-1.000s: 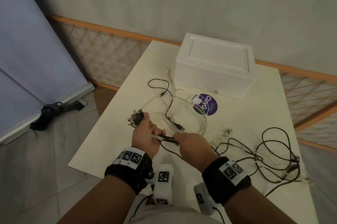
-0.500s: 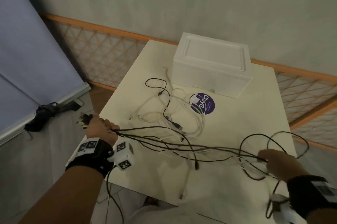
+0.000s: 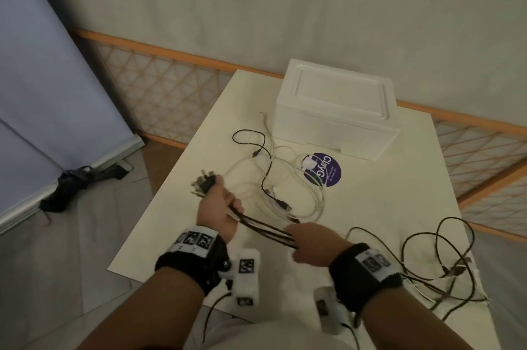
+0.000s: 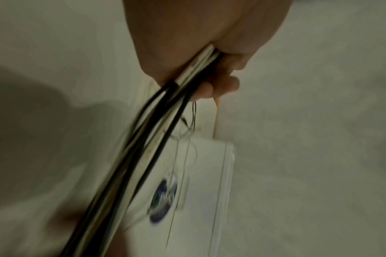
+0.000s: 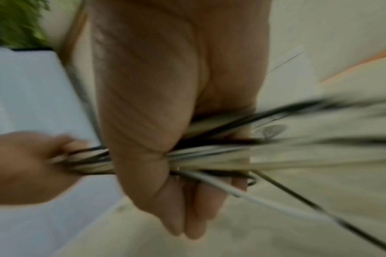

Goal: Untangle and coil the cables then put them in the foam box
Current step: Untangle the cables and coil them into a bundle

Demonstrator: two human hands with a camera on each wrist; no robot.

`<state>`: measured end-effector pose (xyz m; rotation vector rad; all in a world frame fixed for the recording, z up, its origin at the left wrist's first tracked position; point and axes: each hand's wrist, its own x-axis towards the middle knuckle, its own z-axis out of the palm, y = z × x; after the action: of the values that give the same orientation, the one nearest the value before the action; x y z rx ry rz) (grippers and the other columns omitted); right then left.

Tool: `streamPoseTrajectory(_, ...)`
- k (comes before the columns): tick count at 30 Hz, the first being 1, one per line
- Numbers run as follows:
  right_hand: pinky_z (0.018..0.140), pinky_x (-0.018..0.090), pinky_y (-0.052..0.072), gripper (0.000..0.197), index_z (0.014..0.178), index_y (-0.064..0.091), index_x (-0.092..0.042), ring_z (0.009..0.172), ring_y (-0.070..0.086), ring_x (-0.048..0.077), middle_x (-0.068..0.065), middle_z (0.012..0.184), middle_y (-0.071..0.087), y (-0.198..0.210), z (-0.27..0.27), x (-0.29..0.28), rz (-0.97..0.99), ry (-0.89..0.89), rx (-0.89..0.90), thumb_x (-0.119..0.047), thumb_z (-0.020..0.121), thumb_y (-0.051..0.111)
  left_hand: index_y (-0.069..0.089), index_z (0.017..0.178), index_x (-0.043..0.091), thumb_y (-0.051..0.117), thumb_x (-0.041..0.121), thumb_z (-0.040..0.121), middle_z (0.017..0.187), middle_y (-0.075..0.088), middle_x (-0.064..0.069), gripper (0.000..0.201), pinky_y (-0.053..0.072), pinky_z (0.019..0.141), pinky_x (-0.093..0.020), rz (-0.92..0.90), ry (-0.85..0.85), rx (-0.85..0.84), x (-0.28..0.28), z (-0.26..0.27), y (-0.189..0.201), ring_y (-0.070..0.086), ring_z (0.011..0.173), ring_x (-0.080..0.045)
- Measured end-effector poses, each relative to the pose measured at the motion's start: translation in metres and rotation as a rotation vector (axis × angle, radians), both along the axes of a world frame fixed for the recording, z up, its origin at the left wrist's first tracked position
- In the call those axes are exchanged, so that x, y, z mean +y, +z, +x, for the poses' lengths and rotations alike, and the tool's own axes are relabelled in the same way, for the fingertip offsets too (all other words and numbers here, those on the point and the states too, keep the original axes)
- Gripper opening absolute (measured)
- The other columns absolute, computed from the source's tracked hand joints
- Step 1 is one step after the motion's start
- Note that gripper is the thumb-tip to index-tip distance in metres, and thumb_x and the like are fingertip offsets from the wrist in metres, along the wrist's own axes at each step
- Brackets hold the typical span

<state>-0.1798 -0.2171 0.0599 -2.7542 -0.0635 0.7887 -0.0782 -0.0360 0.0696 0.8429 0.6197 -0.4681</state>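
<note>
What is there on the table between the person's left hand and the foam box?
In the head view, loose cables, white and black, lie tangled on the table between the left hand and the foam box; a round purple sticker lies beside them.

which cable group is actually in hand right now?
The dark bundle, stretched between the left hand and the right hand. The white tangle by the foam box lies loose on the table.

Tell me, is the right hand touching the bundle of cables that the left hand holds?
Touching. In the right wrist view the right hand has its fingers curled round the cable bundle, which runs on to the left hand.
</note>
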Motion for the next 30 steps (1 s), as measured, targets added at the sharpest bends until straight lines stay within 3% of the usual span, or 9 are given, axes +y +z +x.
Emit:
streamPoseTrajectory(4,0.07,0.023,0.043,0.014,0.093,0.059,-0.024,0.086,0.06,0.015,-0.008,0.088,0.059,-0.02,-0.037,-0.064,-0.041,-0.207,0.087,-0.035,0.085,0.053,0.028,0.061,0.024,0.042,0.038,0.101,0.04,0.024,0.006,0.044,0.025,0.044,-0.021,0.006,0.178,0.155,0.062,0.026,-0.031,0.024,0.036,-0.01)
streamPoseTrajectory(9,0.095,0.027,0.041,0.048,0.122,0.056,-0.025,0.116,0.052,0.014,-0.005,0.124,0.058,-0.023,-0.044,-0.085,-0.237,-0.234,0.157,-0.048,0.081,0.062,0.036,0.061,0.017,0.054,0.033,0.097,0.045,0.034,0.002,0.043,0.035,0.052,-0.028,0.057,0.073,0.218,0.056,0.017,-0.06,0.035,0.046,-0.014)
streamPoseTrajectory(11,0.101,0.026,0.037,0.093,0.131,0.049,-0.029,0.123,0.047,0.013,-0.007,0.131,0.052,-0.012,-0.039,-0.086,-0.169,-0.29,0.239,-0.073,0.052,0.072,0.041,0.061,0.014,0.057,0.031,0.095,0.056,0.05,-0.002,0.041,0.045,0.062,-0.032,0.085,-0.02,0.192,0.053,0.022,-0.065,0.048,0.059,-0.017)
streamPoseTrajectory(13,0.106,0.026,0.034,0.124,0.132,0.047,-0.033,0.123,0.045,0.009,-0.013,0.127,0.048,-0.003,-0.028,-0.083,-0.019,-0.381,0.173,-0.093,0.024,0.057,0.044,0.06,0.014,0.057,0.029,0.095,0.067,0.065,-0.005,0.041,0.048,0.066,-0.034,0.132,-0.128,0.134,0.051,0.029,-0.067,0.057,0.07,-0.019)
streamPoseTrajectory(15,0.103,0.024,0.035,0.098,0.126,0.054,-0.031,0.117,0.047,0.007,-0.016,0.118,0.047,0.002,-0.009,-0.07,0.05,-0.436,-0.031,-0.085,0.045,0.061,0.049,0.064,0.013,0.057,0.026,0.095,0.073,0.068,-0.006,0.035,0.051,0.06,-0.032,0.118,-0.161,0.098,0.047,0.031,-0.067,0.062,0.068,-0.017)
streamPoseTrajectory(17,0.095,0.025,0.041,0.051,0.116,0.06,-0.027,0.104,0.054,0.009,-0.013,0.113,0.056,0.0,0.019,-0.049,0.093,-0.471,-0.227,-0.058,0.076,0.066,0.052,0.067,0.008,0.056,0.024,0.096,0.068,0.069,-0.009,0.033,0.055,0.053,-0.027,0.06,-0.146,0.086,0.042,0.032,-0.065,0.064,0.055,-0.015)
streamPoseTrajectory(19,0.093,0.029,0.044,0.03,0.115,0.06,-0.023,0.1,0.056,0.012,-0.005,0.112,0.061,-0.012,0.048,-0.026,0.092,-0.44,-0.283,-0.038,0.089,0.06,0.053,0.069,0.006,0.054,0.022,0.097,0.066,0.069,-0.01,0.032,0.054,0.049,-0.025,0.032,-0.152,0.08,0.038,0.035,-0.062,0.06,0.046,-0.013)
streamPoseTrajectory(25,0.085,0.036,0.046,0.027,0.116,0.053,-0.02,0.103,0.056,0.025,0.003,0.112,0.057,-0.061,0.093,0.006,-0.138,-0.219,-0.203,-0.031,0.096,0.039,0.056,0.077,0.002,0.049,0.017,0.098,0.073,0.072,-0.015,0.027,0.047,0.042,-0.025,0.1,-0.281,0.077,0.025,0.043,-0.059,0.048,0.037,-0.013)
streamPoseTrajectory(30,0.085,0.031,0.045,0.024,0.113,0.061,-0.02,0.098,0.058,0.02,0.001,0.106,0.064,-0.048,0.1,0.01,0.166,-0.292,-0.371,-0.029,0.097,0.045,0.064,0.102,-0.003,0.049,0.019,0.099,0.098,0.072,-0.019,0.027,0.047,0.043,-0.024,0.072,-0.471,0.09,0.012,0.052,-0.054,0.047,0.038,-0.01)
